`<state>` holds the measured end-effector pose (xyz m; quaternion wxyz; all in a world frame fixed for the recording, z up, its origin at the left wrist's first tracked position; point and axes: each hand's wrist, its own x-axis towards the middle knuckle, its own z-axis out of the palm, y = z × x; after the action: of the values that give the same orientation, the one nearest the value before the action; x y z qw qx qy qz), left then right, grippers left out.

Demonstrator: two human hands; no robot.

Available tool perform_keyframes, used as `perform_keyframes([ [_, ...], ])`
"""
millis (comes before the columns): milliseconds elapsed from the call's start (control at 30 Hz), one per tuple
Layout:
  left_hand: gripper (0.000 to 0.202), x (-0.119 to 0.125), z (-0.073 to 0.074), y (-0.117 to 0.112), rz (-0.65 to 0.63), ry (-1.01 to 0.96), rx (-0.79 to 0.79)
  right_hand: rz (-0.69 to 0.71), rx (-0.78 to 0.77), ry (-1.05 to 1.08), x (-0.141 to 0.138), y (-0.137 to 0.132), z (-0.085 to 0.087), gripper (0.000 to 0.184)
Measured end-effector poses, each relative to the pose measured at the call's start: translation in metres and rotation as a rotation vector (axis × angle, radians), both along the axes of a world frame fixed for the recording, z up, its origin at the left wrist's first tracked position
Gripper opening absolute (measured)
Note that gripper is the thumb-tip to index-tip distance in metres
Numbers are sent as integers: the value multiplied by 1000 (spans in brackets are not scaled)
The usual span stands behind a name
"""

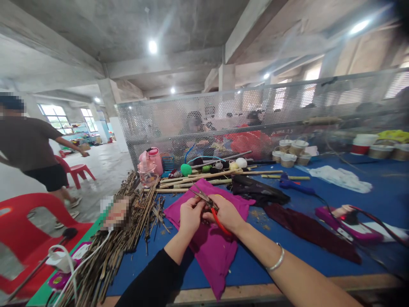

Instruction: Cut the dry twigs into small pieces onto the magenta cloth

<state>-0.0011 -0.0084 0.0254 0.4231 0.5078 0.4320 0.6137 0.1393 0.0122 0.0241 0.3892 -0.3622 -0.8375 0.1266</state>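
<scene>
My right hand (228, 214) is closed around scissors (221, 221) with red handles, whose metal blades point up and to the left. Close beside it, my left hand (191, 216) is pinched near the blades. Something small and brownish shows between the fingers, but I cannot make out what it is. Both hands are over a magenta cloth (209, 256) spread on the blue tabletop (140, 273), with one corner hanging toward the front edge. A bit of yellow shows behind my right hand.
Thin dry twigs (110, 256) are heaped at left. Bamboo sticks (198, 181) and yarn balls (186, 170) are behind the cloth. Dark fabric (309, 228), a blue glue gun (295, 184) and a purple power strip (348, 226) lie right. A person (28, 145) stands beyond the red chair (25, 238).
</scene>
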Motion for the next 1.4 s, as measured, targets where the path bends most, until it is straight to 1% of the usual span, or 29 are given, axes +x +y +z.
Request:
perform_keyframes([
  [133, 23, -1, 1, 1, 16, -11, -18, -4, 2, -10, 0, 0, 0, 38],
  [367, 26, -3, -3, 2, 14, -23, -39, 7, -24, 0, 3, 0, 2, 32],
  [467, 26, -3, -1, 2, 20, -35, -45, 14, -25, 6, 3, 0, 3, 30],
  [633, 24, -3, 3, 1, 10, -66, -60, 11, -9, -4, 4, 0, 3, 31],
  [900, 27, -4, -2, 4, 13, -94, -61, -16, 18, -35, 4, 0, 2, 32],
  [1100, 20, -5, -1, 4, 54, -57, -62, -119, 134, -139, 3, 1, 0, 47],
  [1167, 20, -4, -1, 4, 53, -62, -65, -126, 154, -158, 3, 1, 0, 48],
  [1267, 19, -4, -1, 4, 58, -49, -54, -121, 138, -146, 2, 1, 0, 45],
  [1400, 22, -4, 0, 1, 34, -18, -34, -75, 74, -92, 2, 2, -1, 37],
])
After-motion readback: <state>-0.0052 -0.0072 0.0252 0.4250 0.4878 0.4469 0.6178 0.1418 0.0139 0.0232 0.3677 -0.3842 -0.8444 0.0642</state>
